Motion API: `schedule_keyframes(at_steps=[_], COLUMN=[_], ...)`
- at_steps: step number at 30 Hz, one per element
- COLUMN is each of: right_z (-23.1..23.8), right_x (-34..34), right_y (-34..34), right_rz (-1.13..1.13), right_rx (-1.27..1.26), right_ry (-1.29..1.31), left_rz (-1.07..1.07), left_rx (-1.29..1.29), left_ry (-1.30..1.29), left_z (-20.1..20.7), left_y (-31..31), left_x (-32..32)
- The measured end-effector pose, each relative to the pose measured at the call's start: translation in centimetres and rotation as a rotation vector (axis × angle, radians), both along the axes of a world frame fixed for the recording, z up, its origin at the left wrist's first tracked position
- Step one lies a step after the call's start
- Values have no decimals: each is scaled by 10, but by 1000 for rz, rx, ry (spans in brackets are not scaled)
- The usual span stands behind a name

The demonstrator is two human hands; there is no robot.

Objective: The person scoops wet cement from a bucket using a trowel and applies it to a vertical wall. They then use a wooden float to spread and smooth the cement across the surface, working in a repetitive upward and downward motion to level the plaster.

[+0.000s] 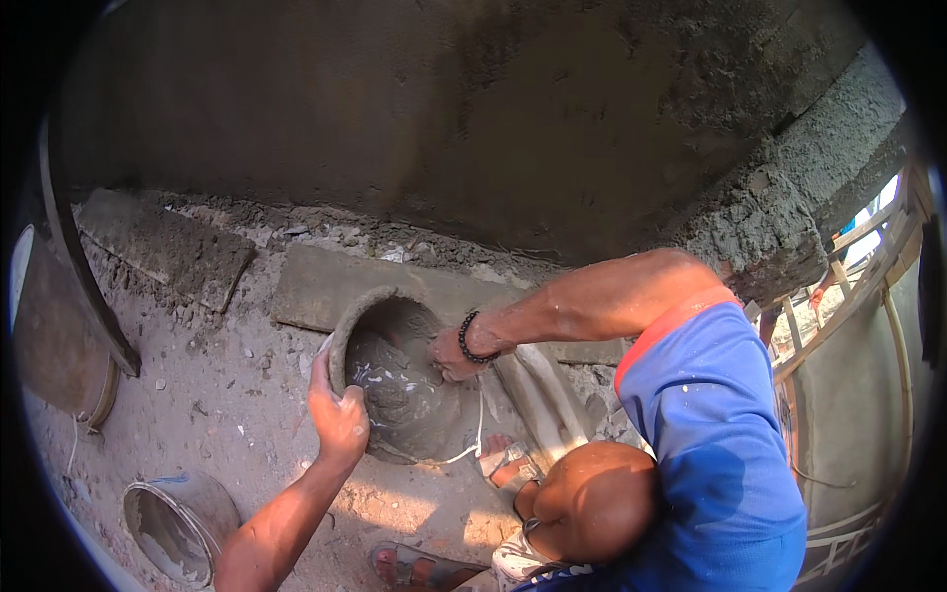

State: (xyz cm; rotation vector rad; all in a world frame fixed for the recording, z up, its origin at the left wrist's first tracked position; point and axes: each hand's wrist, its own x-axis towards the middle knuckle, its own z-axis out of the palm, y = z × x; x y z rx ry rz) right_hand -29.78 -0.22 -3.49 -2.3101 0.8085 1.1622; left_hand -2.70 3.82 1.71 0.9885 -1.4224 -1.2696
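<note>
A round bucket point(338, 357) coated in grey cement is tipped so that its mouth faces up and left, with wet grey mortar point(385, 390) inside. My left hand point(340, 419) grips its rim on the left side, thumb up along the edge. My right hand point(454, 355), a dark beaded bracelet point(472, 337) on its wrist, reaches into the mouth at the right. Its fingers are curled, and what they hold, if anything, is hidden. The bucket's thin white handle point(456, 457) hangs below the rim.
A freshly plastered dark wall point(434, 118) rises ahead. Boards point(316, 286) lie along its base. A second, smaller bucket point(202, 508) rests at lower left, and a large drum-like container point(69, 345) stands at far left. Wooden poles point(858, 286) stand at right; a person is partly visible behind them.
</note>
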Motion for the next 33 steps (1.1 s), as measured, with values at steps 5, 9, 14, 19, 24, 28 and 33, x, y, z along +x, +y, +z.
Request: schedule_keyframes(at_steps=[5, 9, 14, 19, 24, 28, 33], right_z=[42, 68, 66, 53, 50, 70, 97], right_x=[41, 52, 56, 64, 62, 54, 45], right_y=[26, 44, 62, 66, 68, 58, 54], right_rz=[-830, -1139, -1390, -1578, -1611, -1550, -843], right_rx=[238, 444, 678, 826, 839, 718, 110], right_ry=[-61, -157, -303, -434, -462, -382, -402], left_rz=[33, 101, 108, 131, 87, 56, 18], left_rx=[86, 44, 82, 136, 344, 373, 223], left_ry=[21, 43, 2, -72, 117, 116, -105], left_z=[1, -5, -16, -20, -22, -15, -29], left_y=[0, -3, -10, -25, -33, -23, -15], left_x=[17, 18, 22, 42, 44, 42, 52])
